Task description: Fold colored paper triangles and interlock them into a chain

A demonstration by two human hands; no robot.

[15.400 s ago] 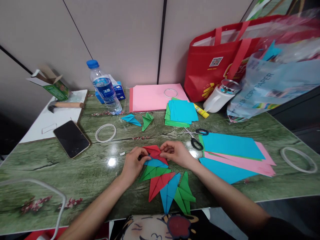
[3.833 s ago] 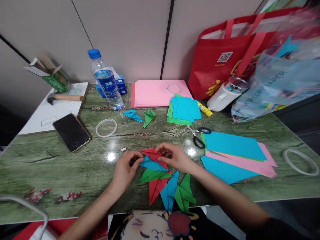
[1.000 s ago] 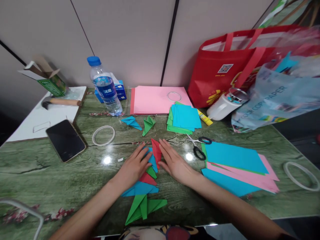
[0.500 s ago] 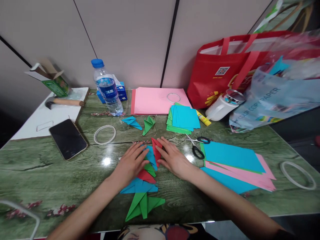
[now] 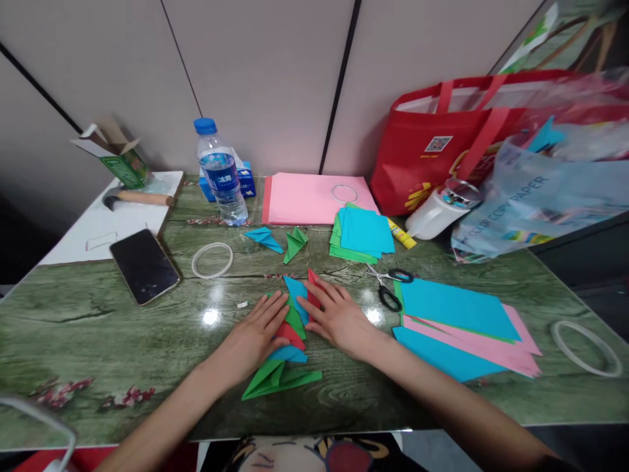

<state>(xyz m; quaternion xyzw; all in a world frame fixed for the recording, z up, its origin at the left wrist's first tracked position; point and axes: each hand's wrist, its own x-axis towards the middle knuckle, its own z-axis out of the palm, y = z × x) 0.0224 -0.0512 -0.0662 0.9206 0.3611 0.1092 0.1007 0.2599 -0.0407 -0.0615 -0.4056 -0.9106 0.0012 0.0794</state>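
My left hand [image 5: 254, 335] lies with fingers outstretched over a row of folded paper pieces, partly covering them. Under and beside it show a green piece [image 5: 296, 321], a red piece [image 5: 291, 336] and a blue piece [image 5: 287, 354]. Nearest my body is a larger green folded piece [image 5: 289, 381]. My right hand [image 5: 341, 323] has spread fingers resting on a red folded piece [image 5: 312, 282] and the edge of a blue folded piece [image 5: 295, 290]. Beyond the hands lie a separate blue folded piece [image 5: 264, 239] and a green folded piece [image 5: 295, 245].
Scissors [image 5: 390, 298] and long paper sheets [image 5: 457, 308] lie right, below cut squares [image 5: 366, 233] and a yellow tube [image 5: 401, 234]. A bottle [image 5: 223, 183], phone [image 5: 144, 267], hammer [image 5: 142, 196] and tape ring [image 5: 212, 260] are left. Bags [image 5: 427, 151] stand back right.
My left hand has slid down toward my body, uncovering more of the upper blue piece. My right hand has shifted slightly left over the red piece. The camera view has tilted a little.
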